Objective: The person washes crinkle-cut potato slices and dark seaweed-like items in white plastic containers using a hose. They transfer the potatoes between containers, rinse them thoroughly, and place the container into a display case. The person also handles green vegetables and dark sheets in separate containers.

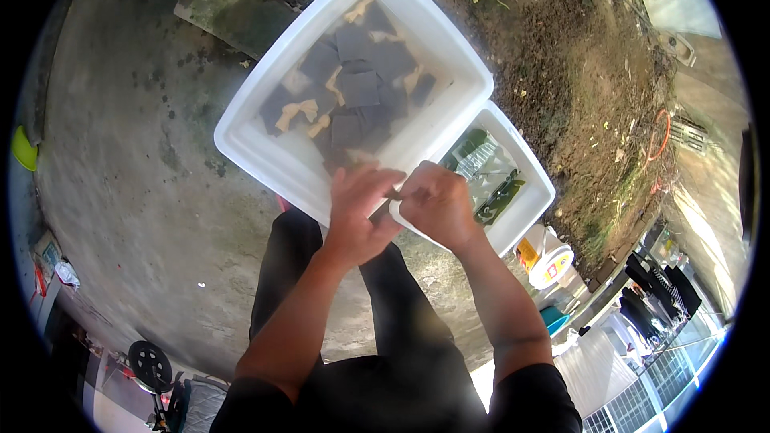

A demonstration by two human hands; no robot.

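Note:
My left hand (358, 212) is over the near edge of a large white tub (265, 156), its fingers stretched out and slightly blurred. Close beside it, my right hand (437, 204) is closed in a fist. A small dark bit shows between the two hands; what the fist holds is mostly hidden. Inside the large tub lie several dark grey square pieces (358, 88) and crumpled pale tan pieces (297, 115), seemingly in cloudy water. A smaller white tub (525, 220) adjoins it on the right, with dark green pieces (499, 196) and a clear, shiny area inside.
A white bucket (549, 265) with a yellow and red label stands right of the small tub. Bare soil (561, 48) lies beyond the tubs, a concrete slab (233, 12) at the far left. Concrete floor (152, 168) spreads left. Dark items on a rack (662, 289) stand at right.

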